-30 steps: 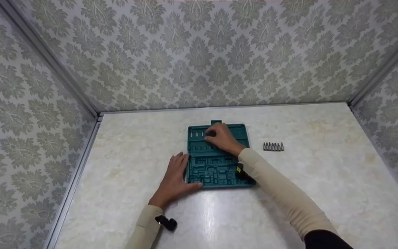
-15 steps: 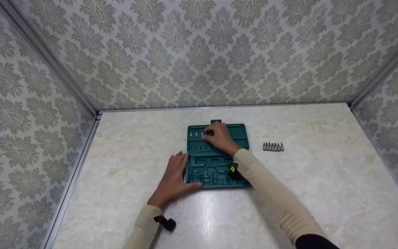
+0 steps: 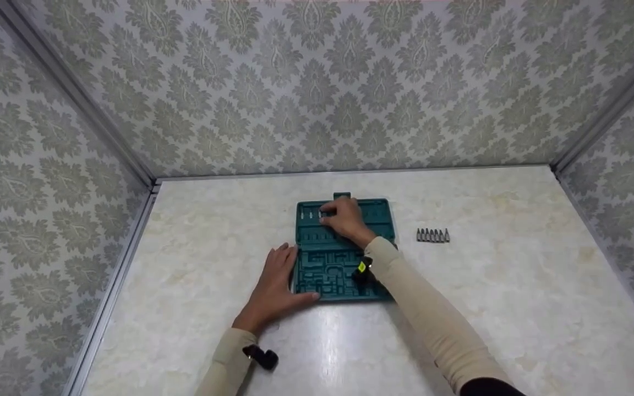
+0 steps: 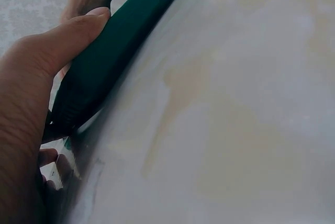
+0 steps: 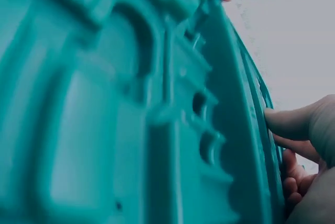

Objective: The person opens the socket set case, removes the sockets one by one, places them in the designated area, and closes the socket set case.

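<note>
A green plastic bit case [image 3: 317, 275] lies unfolded on the table, its moulded compartments facing up. My left hand [image 3: 275, 289] braces its near left corner, fingers along the left side and thumb on the front edge. In the left wrist view the thumb [image 4: 78, 33] rests against the case's green side wall [image 4: 104, 56]. Over the far half, my right hand [image 3: 344, 217] has thumb and index finger closed around a small silver screwdriver bit [image 3: 320, 214] in the upper row. Two more bits [image 3: 306, 215] sit left of it. The right wrist view shows moulded recesses [image 5: 125, 77] close up.
Several screwdriver bits [image 3: 433, 235] stand in a row on the pale marbled table [image 3: 515, 264], right of the case. A latch tab [image 3: 342, 195] sticks out from the case's far edge. Patterned walls [image 3: 317, 99] enclose the table's back and sides.
My right hand has shifted slightly left, bringing its fingertips to the third bit in the upper row; the forearm swung left too. The left hand stays at the case's corner.
</note>
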`<control>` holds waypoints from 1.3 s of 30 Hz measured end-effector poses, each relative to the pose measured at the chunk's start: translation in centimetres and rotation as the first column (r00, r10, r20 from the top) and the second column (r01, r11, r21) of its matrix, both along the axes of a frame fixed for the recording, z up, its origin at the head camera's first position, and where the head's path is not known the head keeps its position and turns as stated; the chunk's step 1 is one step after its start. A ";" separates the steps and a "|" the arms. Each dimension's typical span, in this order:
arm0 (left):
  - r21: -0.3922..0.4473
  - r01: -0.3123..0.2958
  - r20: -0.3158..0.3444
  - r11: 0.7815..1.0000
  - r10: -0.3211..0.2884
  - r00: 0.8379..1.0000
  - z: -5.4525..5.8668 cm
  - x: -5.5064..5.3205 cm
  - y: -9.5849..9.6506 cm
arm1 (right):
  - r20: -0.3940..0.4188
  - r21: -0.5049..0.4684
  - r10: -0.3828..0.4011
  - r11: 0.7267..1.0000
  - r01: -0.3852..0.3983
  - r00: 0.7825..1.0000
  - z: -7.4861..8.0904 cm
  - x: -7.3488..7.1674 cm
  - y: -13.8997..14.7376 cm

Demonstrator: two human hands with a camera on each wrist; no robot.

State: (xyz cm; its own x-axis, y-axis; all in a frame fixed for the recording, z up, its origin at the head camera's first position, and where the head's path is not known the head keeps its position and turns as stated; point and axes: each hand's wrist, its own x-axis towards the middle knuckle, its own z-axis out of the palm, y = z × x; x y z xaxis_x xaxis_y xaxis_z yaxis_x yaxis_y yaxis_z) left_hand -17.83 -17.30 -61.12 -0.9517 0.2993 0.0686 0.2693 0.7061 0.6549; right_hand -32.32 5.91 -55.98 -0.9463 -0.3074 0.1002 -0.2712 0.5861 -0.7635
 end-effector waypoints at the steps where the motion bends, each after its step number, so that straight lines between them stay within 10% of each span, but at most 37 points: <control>1: 0.003 0.000 0.000 1.000 0.000 1.000 0.0 0.0 0.0 | 0.009 -0.008 -0.009 1.000 0.009 1.000 0.0 0.0 -0.1; 13: -0.005 -0.011 0.015 1.000 0.011 1.000 0.3 0.2 -0.3 | 0.050 -0.147 -0.063 0.987 0.070 0.997 -0.3 0.3 -0.8; 25: -0.008 -0.005 0.014 1.000 0.005 1.000 0.2 0.2 0.0 | -0.008 -0.003 -0.105 0.995 0.105 0.994 0.1 0.3 -1.1; 39: -0.003 -0.010 0.024 1.000 0.010 1.000 0.0 0.0 0.1 | -0.003 -0.096 -0.151 0.984 0.150 0.989 -0.7 0.4 -1.1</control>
State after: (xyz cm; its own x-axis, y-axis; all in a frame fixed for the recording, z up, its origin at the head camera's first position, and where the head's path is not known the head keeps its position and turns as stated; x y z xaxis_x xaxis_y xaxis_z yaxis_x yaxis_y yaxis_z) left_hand -17.79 -17.20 -61.16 -0.9559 0.2902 0.0453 0.2469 0.7103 0.6592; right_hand -31.93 4.85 -56.71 -0.9797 -0.1506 0.1324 -0.1941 0.5456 -0.8153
